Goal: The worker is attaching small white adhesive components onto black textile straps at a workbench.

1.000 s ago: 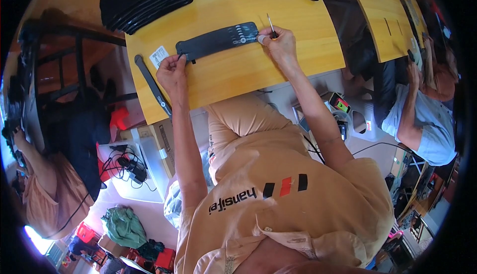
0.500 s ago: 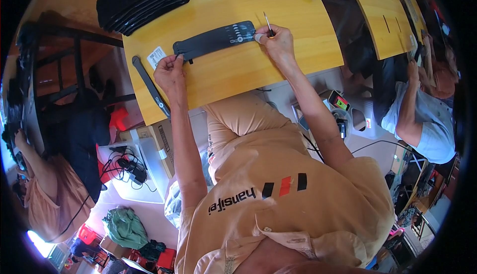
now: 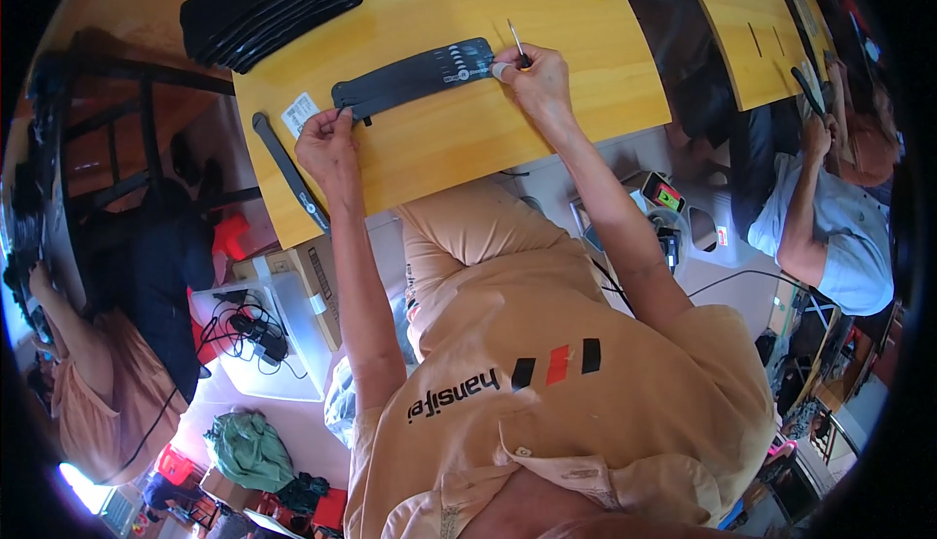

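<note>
A flat black band (image 3: 405, 83) with pale printed marks near its right end lies across the yellow table (image 3: 439, 153). My left hand (image 3: 330, 148) is closed in a pinch on the band's left end, next to a small dark tab on its lower edge. At the other end, my right hand (image 3: 540, 90) pinches the band's edge between thumb and finger. That same hand also holds a thin pointed tool (image 3: 520, 47), its metal shaft sticking up; whether it is a screwdriver or an awl I cannot tell. A pale wrap covers part of my right thumb.
A stack of folded black pieces (image 3: 268, 12) stands at the far left. Near my left hand lie a narrow black strap (image 3: 290, 173) and a white label sheet (image 3: 298, 112). Below the table is a clear bin (image 3: 293, 368) with cables. A co-worker (image 3: 815, 217) sits at the right.
The table and the things on it have shifted slightly left in view. Both hands keep their hold on the band. At the right, the co-worker's hand now shows a dark strip raised.
</note>
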